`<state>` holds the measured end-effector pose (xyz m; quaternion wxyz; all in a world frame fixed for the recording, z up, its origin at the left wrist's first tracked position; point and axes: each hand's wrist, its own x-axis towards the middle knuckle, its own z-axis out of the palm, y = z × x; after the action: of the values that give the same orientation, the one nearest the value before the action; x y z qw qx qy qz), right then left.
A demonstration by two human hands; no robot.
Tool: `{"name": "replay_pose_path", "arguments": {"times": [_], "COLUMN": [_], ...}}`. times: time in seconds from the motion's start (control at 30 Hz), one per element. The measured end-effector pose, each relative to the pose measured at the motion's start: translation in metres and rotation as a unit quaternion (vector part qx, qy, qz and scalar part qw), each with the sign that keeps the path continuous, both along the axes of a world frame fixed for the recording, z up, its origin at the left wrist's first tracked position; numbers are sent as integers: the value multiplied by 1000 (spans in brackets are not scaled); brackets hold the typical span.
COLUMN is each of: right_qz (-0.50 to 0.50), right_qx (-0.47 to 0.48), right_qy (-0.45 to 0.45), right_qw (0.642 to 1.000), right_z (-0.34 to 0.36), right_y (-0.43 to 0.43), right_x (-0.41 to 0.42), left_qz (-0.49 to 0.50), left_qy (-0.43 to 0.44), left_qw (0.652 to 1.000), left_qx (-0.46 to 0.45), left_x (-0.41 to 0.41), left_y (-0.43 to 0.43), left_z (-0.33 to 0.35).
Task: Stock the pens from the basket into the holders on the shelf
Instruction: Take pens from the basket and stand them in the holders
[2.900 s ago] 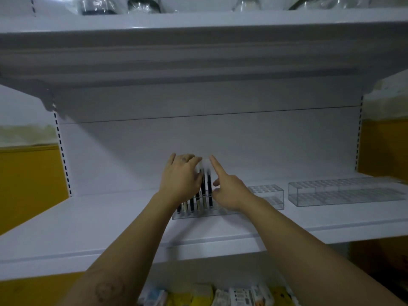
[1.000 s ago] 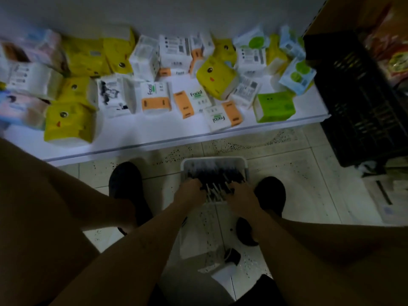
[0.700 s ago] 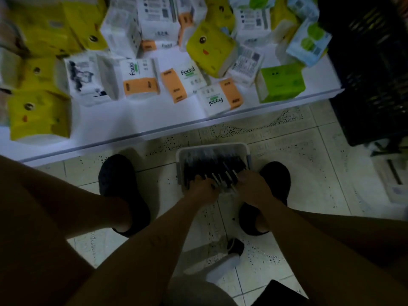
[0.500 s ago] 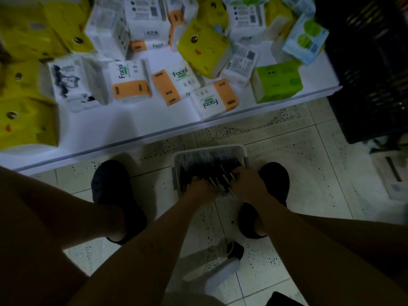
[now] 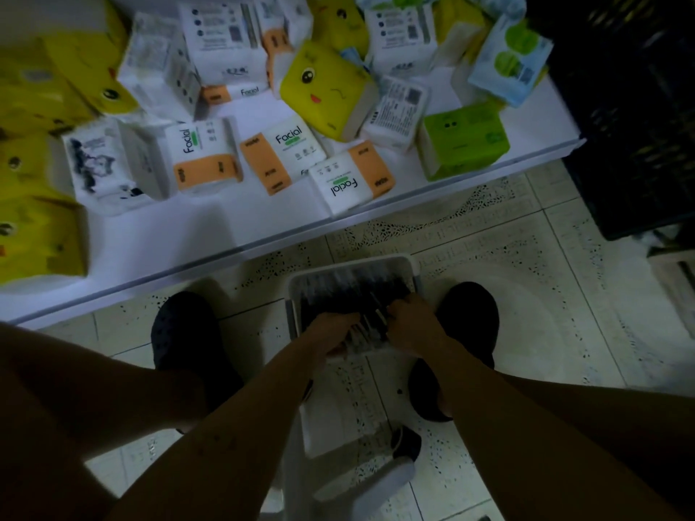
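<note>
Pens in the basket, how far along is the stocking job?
Done: can't judge, the holders are out of view. In hand: the left hand and right hand are in the basket on the floor, gripping pens. Left: the basket looks well filled, so plenty of stocking remains.

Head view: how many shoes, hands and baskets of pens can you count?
Shoes: 2 (left shoe, right shoe)
Hands: 2 (left hand, right hand)
Basket of pens: 1
Total: 5
</note>
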<state>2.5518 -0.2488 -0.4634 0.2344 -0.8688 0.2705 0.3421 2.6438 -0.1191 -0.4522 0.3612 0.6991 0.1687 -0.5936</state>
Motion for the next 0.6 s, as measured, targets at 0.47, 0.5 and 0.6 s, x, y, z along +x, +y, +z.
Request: {"name": "replay_pose_path", "arguments": {"times": [0.47,0.5,0.6], "right_qz": [19,9,-24], "right_qx": [31,36,44], "right_qy": [23,26,52], "right_qw": [999,999,997], "right_z": [-16,-17,-17], "right_y": [11,11,14], "right_x": [8,9,10], "left_qz": [45,31,14], "left_qy": [-124,-128,-116], "left_qw": [991,991,993], "left_qx": [39,38,26], "left_x": [-8,-9,-12], "left_y": [6,9,17], "left_z": [7,8,11]}}
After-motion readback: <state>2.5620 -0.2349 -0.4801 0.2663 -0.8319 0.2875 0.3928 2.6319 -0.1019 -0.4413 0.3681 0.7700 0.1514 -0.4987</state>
